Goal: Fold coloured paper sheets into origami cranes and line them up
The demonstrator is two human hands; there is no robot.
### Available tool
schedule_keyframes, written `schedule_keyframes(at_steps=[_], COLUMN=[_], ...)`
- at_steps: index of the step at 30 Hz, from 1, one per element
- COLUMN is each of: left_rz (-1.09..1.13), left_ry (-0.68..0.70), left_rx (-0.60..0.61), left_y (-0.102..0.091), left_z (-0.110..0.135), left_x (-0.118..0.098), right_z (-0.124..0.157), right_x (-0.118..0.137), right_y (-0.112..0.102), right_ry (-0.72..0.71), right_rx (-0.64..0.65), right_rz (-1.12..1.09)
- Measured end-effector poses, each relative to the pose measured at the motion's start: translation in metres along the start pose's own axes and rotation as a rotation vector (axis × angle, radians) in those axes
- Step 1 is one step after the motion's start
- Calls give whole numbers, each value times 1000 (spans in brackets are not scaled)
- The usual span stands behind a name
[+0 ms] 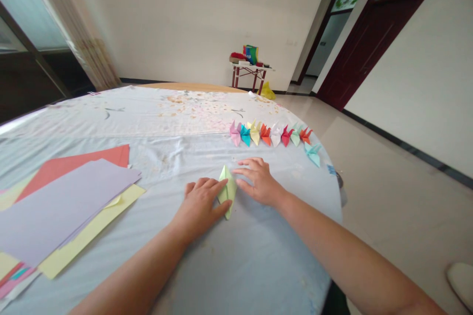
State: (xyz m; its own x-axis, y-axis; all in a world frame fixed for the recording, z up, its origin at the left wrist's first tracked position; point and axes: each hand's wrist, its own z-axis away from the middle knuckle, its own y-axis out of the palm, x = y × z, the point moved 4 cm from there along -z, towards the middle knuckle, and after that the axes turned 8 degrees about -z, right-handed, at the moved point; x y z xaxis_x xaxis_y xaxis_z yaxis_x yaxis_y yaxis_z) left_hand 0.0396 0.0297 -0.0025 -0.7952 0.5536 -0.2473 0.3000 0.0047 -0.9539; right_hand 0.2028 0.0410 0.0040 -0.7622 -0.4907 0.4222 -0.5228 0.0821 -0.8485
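A folded light-green paper [228, 188], long and diamond-shaped with pointed ends, lies flat on the cloth-covered table. My left hand [202, 206] holds it down, with index finger and thumb tips resting on its left side and lower part. Just right of the paper, my right hand [260, 180] is open and holds nothing; its fingers point left, close to the paper's upper right edge. Beyond my hands stands a row of several small folded paper cranes [275, 135] in pink, blue, yellow, orange, white, red and green. A pale turquoise crane [312, 154] sits at the row's right end, slightly nearer.
Loose coloured paper sheets [70, 206], lilac on top with orange and yellow below, are piled at the left. The round table's edge [340, 206] curves past on the right. Further back, a small stand [253, 67] with bags and items is against the wall.
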Motion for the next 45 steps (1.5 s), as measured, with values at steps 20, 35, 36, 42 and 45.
schedule_keyframes(at_steps=[20,35,36,42,45], left_rz=[-288,-326,-328,-312,-312], left_ry=[28,189,206,222,222], left_rx=[33,-25,-21,-16,4], left_y=[21,18,17,14,14], left_z=[14,37,39,42,42], left_x=[-13,-29,-31,-32,-32], right_z=[-12,-23,-23,-33,-41], right_x=[-6,-21,-22,-29,-33], right_y=[24,27,27,31,33], right_ry=[-124,-58,-53,7,30], right_rx=[257,385,379,342,297], right_rz=[200,118,118,161,197])
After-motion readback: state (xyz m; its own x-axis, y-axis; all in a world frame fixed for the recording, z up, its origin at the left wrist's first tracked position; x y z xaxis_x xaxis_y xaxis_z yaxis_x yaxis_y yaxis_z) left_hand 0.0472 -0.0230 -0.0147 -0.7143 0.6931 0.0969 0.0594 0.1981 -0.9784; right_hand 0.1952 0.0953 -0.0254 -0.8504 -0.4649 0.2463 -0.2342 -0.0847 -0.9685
